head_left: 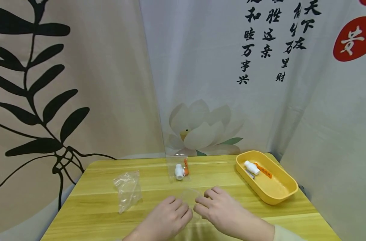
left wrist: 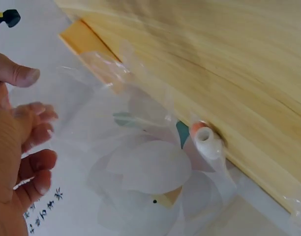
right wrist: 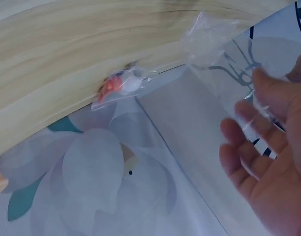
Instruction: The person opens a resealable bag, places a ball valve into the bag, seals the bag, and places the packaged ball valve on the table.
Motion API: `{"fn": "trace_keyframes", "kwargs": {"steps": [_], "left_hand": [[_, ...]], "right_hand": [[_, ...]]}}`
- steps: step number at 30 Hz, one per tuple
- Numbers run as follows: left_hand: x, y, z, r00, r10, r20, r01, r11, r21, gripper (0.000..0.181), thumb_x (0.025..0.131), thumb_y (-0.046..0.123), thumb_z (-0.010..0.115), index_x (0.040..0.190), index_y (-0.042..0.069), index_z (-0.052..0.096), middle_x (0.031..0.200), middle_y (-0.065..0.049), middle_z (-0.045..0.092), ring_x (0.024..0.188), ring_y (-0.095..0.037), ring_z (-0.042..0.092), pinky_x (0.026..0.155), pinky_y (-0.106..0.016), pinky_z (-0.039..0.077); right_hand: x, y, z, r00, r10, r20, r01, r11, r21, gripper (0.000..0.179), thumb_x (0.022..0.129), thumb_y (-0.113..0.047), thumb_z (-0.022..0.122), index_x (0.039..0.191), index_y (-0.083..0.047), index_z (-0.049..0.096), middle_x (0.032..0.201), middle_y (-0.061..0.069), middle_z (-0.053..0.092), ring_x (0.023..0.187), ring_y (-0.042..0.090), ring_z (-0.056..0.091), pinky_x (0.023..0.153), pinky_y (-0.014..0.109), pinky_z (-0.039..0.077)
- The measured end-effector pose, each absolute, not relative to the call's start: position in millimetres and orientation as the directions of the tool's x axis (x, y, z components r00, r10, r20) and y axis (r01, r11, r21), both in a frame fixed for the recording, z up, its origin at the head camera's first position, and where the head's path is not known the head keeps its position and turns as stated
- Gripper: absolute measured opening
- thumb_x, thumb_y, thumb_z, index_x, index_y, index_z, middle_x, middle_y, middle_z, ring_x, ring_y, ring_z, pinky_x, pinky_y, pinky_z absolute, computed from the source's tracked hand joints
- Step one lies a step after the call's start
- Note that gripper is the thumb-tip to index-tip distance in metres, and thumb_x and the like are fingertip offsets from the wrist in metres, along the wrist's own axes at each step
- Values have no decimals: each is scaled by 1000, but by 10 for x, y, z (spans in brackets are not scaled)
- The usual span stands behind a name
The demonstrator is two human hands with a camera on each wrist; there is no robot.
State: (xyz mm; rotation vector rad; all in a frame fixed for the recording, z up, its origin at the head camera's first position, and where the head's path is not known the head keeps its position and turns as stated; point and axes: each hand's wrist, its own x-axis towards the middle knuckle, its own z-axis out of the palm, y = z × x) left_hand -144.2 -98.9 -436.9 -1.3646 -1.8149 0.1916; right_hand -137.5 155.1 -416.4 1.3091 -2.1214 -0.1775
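Observation:
Close together over the front middle of the table, my two hands hold a thin clear plastic bag between them. My left hand has its fingers curled at the bag's left side. On the opposite side my right hand pinches it, with shiny film showing by the thumb and forefinger. The bag's outline is faint. Behind the hands lies a filled clear bag with a white bottle and an orange piece inside.
A crumpled clear bag lies at the left on the wooden table. At the right stands a yellow tray holding a white bottle, an orange strip and a small metallic piece. A printed curtain hangs behind.

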Motion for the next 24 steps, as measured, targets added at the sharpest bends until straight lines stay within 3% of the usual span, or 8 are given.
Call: {"fn": "trace_keyframes", "kwargs": {"steps": [3,5,7,10,13,17,21,24], "left_hand": [[-1437,-968,-4363,-19,828,561,723,399,-564,44,115,9,31,95,19,69,88,11,73,75,-5,64,67,-18,46],[-1425,-958,-4348,-23,824,565,741,394,-544,40,115,11,34,94,19,67,88,11,71,70,-4,59,64,-15,39],[-1407,-948,-4330,-60,835,546,770,387,-507,33,114,20,40,92,21,65,86,13,67,64,-2,47,63,-14,28],[-1375,-912,-4299,-142,857,495,809,389,-442,22,107,30,58,86,23,59,73,16,53,58,-2,23,62,-15,10],[-1355,-852,-4285,-224,868,443,799,424,-427,31,95,42,76,82,25,54,60,16,37,56,-4,10,60,-19,2],[-1341,-804,-4283,-347,862,368,737,494,-461,48,92,66,73,71,27,56,51,15,37,46,-3,20,53,-22,6],[-1342,-790,-4279,-468,842,268,692,537,-482,59,97,71,62,55,29,55,53,14,47,46,-6,36,51,-24,17],[-1351,-786,-4279,-501,834,231,693,547,-469,55,99,68,60,61,29,60,56,14,51,47,-7,39,53,-24,21]], "right_hand": [[-1387,1512,-4173,-304,-868,393,-812,452,369,19,85,-40,83,95,-29,70,103,-19,72,82,6,57,73,17,39],[-1407,1503,-4175,-302,-883,359,-828,430,360,13,88,-37,81,89,-30,71,99,-19,73,76,3,51,70,15,33],[-1435,1506,-4176,-291,-892,345,-821,418,388,13,91,-30,79,83,-28,69,90,-19,72,73,3,48,68,14,32],[-1474,1519,-4159,-270,-899,344,-778,414,472,14,91,-22,76,81,-25,67,81,-17,68,72,5,49,70,17,40],[-1494,1541,-4133,-256,-904,342,-742,411,530,12,91,-22,75,81,-25,67,77,-15,65,75,8,55,77,22,49],[-1488,1560,-4104,-290,-910,295,-711,412,570,16,85,-27,79,74,-28,66,71,-16,61,72,9,51,74,24,44],[-1464,1566,-4103,-351,-908,229,-695,416,586,23,79,-39,80,63,-37,64,68,-20,58,67,9,43,68,25,33],[-1453,1566,-4113,-392,-901,185,-693,421,585,23,80,-44,78,61,-40,65,68,-21,59,67,9,42,68,26,31]]}}
